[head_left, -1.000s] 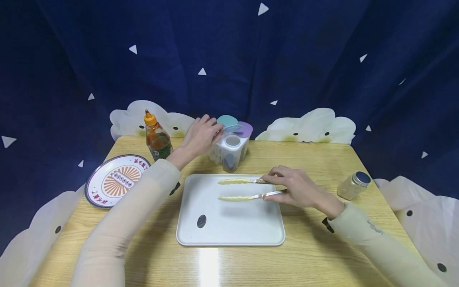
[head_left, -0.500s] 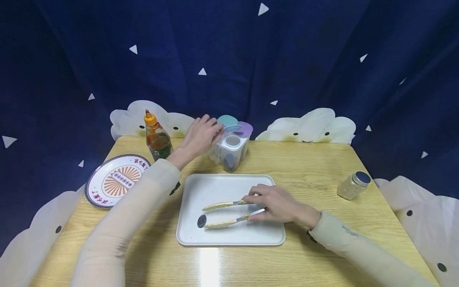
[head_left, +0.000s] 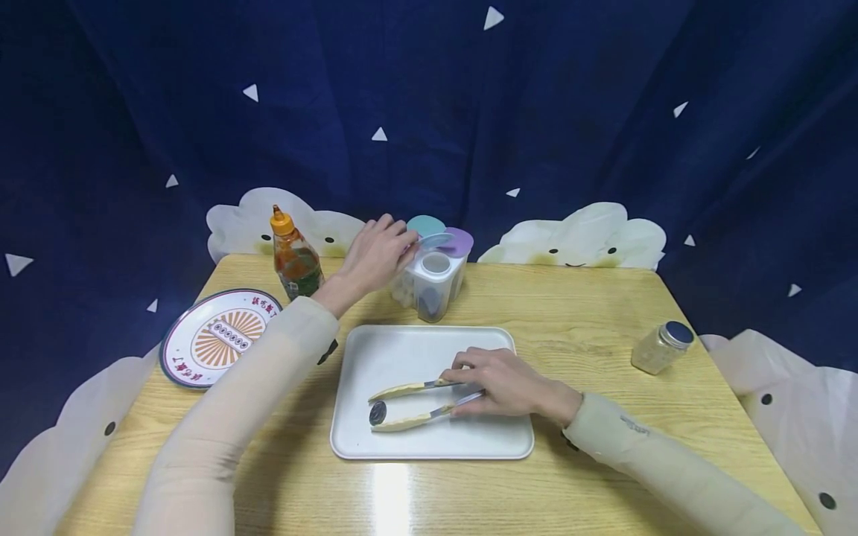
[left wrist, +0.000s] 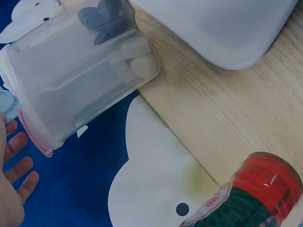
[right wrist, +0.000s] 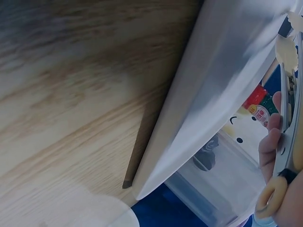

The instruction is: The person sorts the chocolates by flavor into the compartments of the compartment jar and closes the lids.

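My right hand grips a pair of tongs with cream-coloured tips, low over the white tray. The tong tips lie on either side of a dark round cookie with an embossed face. Whether both tips touch it I cannot tell. At the back, my left hand pinches the edge of a raised pale blue lid on a clear container with several compartments. In the left wrist view the other fingers are loosely spread; the thumb is hidden. Dark and pale pieces show inside the container.
A sauce bottle with an orange cap stands left of my left hand. A patterned plate lies at the left, partly behind my sleeve. At the right is a small jar with a dark lid. A blue curtain hangs behind the table.
My right hand has brought the tongs left and down across the tray, and their tips now straddle the cookie. My left hand has stayed at the raised lid.
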`<state>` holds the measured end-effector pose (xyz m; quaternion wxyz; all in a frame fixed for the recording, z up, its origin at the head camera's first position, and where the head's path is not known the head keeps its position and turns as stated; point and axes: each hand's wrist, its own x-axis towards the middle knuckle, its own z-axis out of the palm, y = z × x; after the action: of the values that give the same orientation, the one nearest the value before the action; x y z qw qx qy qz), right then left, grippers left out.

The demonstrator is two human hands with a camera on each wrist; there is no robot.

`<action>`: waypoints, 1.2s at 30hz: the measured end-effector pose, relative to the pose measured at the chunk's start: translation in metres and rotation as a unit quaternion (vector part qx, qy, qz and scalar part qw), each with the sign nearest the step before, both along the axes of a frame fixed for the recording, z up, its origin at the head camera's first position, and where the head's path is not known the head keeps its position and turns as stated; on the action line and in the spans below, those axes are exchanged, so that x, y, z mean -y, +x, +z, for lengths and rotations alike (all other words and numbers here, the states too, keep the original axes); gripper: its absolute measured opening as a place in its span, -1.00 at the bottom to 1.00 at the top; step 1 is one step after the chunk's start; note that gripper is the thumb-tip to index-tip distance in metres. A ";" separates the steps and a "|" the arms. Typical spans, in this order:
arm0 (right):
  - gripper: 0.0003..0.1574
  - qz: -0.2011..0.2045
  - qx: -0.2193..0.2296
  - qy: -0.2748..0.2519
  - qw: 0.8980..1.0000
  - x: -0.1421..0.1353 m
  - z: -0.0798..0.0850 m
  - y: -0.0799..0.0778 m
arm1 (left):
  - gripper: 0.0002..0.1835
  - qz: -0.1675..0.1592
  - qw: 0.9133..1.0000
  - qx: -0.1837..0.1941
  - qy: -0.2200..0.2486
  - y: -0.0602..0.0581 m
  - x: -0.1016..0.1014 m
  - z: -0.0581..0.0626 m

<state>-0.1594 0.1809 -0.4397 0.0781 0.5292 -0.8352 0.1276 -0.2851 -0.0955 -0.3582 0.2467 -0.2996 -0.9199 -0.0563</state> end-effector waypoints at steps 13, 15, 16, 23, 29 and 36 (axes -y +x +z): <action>-0.44 -0.009 0.004 -0.008 1.000 -0.009 -0.005 0.003 | -0.74 -0.001 1.000 0.001 0.002 -0.001 0.001 -0.001; -0.44 -0.009 0.000 -0.016 1.000 -0.013 -0.004 0.004 | -0.74 0.000 1.000 0.000 0.002 -0.001 0.001 -0.001; -0.44 -0.009 -0.002 -0.021 1.000 -0.015 -0.003 0.005 | -0.74 -0.001 1.000 -0.001 0.002 -0.001 0.001 -0.002; -0.40 -0.036 -0.012 -0.031 0.999 -0.040 0.008 0.005 | -0.74 -0.003 1.000 -0.008 0.007 -0.001 0.001 -0.002; -0.37 -0.069 -0.035 -0.042 0.996 -0.064 0.023 0.001 | -0.74 -0.001 1.000 -0.004 0.006 -0.002 0.000 -0.002; -0.39 -0.083 -0.063 -0.084 0.991 -0.084 0.043 -0.007 | -0.74 -0.001 1.000 -0.005 0.004 -0.001 0.000 -0.002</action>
<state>-0.1668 0.2650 -0.3963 0.1851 0.4567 -0.8559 0.1566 -0.2866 -0.0954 -0.3598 0.2528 -0.2994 -0.9182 -0.0587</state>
